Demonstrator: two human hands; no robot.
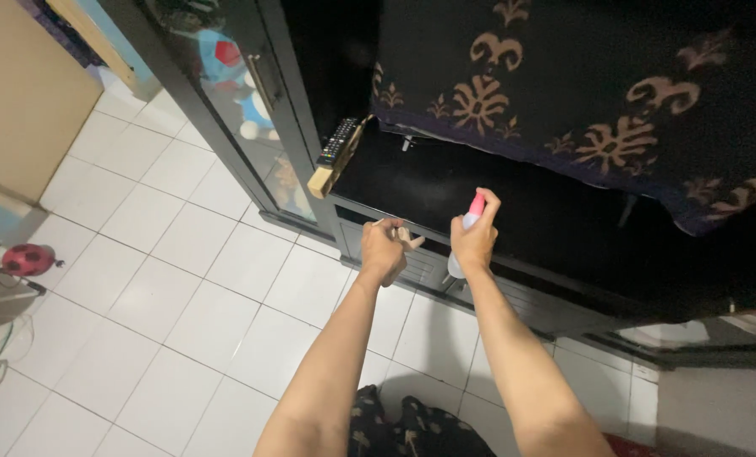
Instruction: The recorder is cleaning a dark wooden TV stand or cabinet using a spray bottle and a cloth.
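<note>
Spray bottle point(467, 233) is gripped in the right hand point(477, 239), centre frame, over the black cabinet surface point(445, 182).
Left hand point(384, 251) is loosely curled beside it, holding something small and unclear; mist could be carried onto the remote control point(337, 141) at upper left.

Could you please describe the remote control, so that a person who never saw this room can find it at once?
Find the black cabinet under the dark patterned cloth. At its top's left corner, beside the glass door, lies the remote control on a pale wooden block. It is the only slim black thing with rows of small buttons.
</note>
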